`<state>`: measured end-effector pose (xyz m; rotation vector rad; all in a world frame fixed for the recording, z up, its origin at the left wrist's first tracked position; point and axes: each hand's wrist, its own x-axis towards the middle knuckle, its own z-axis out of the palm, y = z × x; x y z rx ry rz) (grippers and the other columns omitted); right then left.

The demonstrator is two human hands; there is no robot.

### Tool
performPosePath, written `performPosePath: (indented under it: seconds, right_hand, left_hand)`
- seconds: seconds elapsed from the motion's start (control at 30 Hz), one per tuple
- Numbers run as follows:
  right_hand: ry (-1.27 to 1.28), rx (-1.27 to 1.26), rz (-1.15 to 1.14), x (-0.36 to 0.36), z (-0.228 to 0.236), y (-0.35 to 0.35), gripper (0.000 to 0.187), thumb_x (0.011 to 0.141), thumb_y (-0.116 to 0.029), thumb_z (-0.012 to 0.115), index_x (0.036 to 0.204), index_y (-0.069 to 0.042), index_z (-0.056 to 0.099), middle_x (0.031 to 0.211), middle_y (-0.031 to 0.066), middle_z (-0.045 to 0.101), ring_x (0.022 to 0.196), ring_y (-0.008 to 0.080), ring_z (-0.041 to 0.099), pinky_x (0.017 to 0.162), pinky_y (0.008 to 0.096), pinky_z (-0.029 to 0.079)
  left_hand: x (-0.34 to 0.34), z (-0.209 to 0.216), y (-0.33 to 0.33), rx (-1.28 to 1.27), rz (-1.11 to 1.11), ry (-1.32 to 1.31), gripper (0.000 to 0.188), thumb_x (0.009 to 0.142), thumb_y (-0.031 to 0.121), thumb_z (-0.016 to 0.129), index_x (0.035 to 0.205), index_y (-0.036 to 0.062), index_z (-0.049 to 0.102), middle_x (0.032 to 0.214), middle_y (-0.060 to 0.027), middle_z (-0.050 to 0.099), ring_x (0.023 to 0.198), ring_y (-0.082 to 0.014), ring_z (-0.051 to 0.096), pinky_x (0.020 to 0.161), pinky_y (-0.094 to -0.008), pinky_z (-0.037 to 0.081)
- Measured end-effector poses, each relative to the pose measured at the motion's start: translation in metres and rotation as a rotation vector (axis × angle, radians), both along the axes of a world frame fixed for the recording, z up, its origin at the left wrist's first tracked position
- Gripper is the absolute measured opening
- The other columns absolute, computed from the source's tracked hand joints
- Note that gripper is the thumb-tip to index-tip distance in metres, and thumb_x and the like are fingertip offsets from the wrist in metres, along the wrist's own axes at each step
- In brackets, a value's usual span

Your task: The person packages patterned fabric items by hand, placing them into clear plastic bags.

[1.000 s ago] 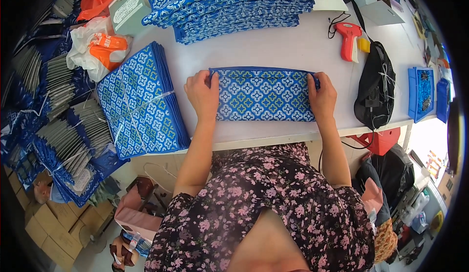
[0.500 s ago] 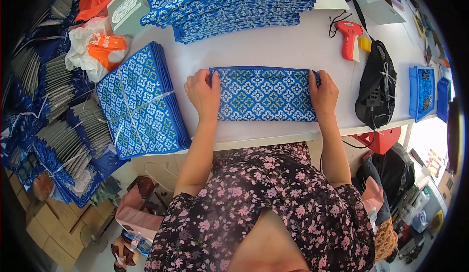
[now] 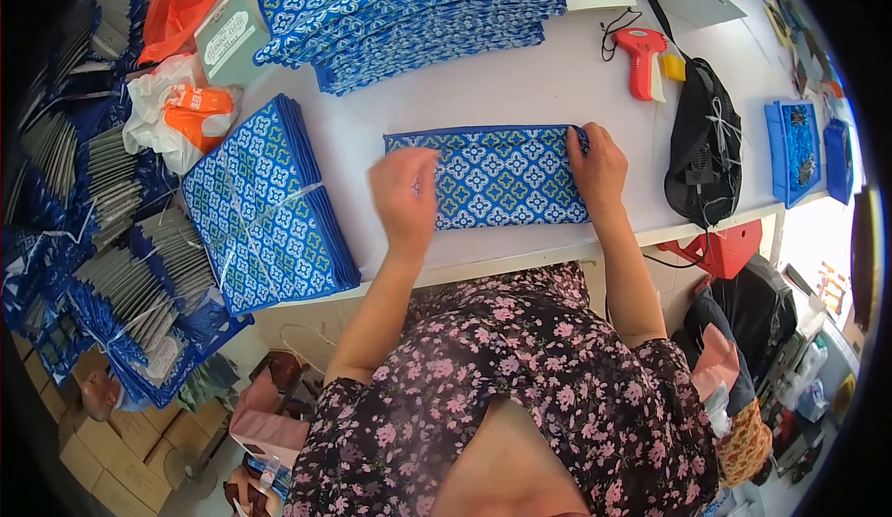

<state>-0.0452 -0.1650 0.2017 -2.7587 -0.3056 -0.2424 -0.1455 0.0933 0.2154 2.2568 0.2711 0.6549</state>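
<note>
A folded piece of blue fabric (image 3: 506,183) with a white and green flower pattern lies flat on the white table in front of me. My right hand (image 3: 599,166) pinches its upper right corner, thumb on top and fingers behind the edge. Over the left end of the fabric is my left hand (image 3: 401,187), smeared by motion with its fingers curled in. Whether it touches or holds anything there cannot be made out. The fabric's upper left corner lies free of it.
A tied stack of matching fabric (image 3: 255,201) stands at the left, a tall pile (image 3: 437,34) at the back. A red tagging gun (image 3: 641,62), a black mesh bag (image 3: 701,145) and a blue bin (image 3: 794,150) are to the right. A plastic bag (image 3: 177,113) sits at back left.
My left hand has let go of the upper left corner and moved in and down over the fabric's left end. The right hand keeps its corner. The whole view has shifted slightly.
</note>
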Motion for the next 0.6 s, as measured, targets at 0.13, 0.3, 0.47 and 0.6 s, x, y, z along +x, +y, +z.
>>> performPosePath:
  seconds: [0.13,0.3,0.47,0.6]
  right_hand:
    - [0.004,0.015,0.008,0.001,-0.002,0.006,0.023,0.091,-0.027,0.064,0.084,-0.007,0.056,0.080,0.0111,0.064,0.066,0.0325,0.063,0.059,0.0410,0.049]
    - [0.001,0.015,-0.004,-0.002,-0.009,0.008,0.022,0.090,-0.027,0.064,0.084,-0.007,0.056,0.080,0.0111,0.064,0.066,0.0321,0.063,0.059,0.0409,0.049]
    - [-0.024,0.023,-0.005,-0.001,-0.010,0.011,0.021,0.089,-0.025,0.065,0.082,-0.008,0.056,0.078,0.0100,0.063,0.063,0.0312,0.062,0.057,0.0400,0.049]
    - [0.124,-0.051,-0.072,-0.005,0.007,0.022,0.017,0.085,-0.023,0.067,0.093,-0.009,0.061,0.092,0.0112,0.064,0.079,0.0310,0.064,0.071,0.0416,0.050]
  left_hand:
    - [0.000,-0.029,-0.014,0.185,-0.338,0.088,0.031,0.084,0.007,0.066,0.115,0.0116,0.065,0.129,-0.0018,0.059,0.123,-0.0258,0.049,0.097,-0.0435,0.037]
    - [-0.008,-0.042,-0.014,0.314,-0.317,0.177,0.039,0.085,0.011,0.066,0.124,0.0142,0.062,0.137,-0.0003,0.054,0.129,-0.0258,0.044,0.104,-0.0479,0.032]
    - [-0.005,-0.043,-0.010,0.431,-0.349,0.242,0.047,0.088,0.014,0.063,0.134,0.0150,0.054,0.145,-0.0014,0.047,0.134,-0.0268,0.039,0.112,-0.0516,0.025]
    - [-0.005,-0.041,-0.010,0.447,-0.341,0.328,0.053,0.088,0.014,0.058,0.140,0.0154,0.049,0.151,-0.0050,0.040,0.140,-0.0292,0.033,0.116,-0.0546,0.020]
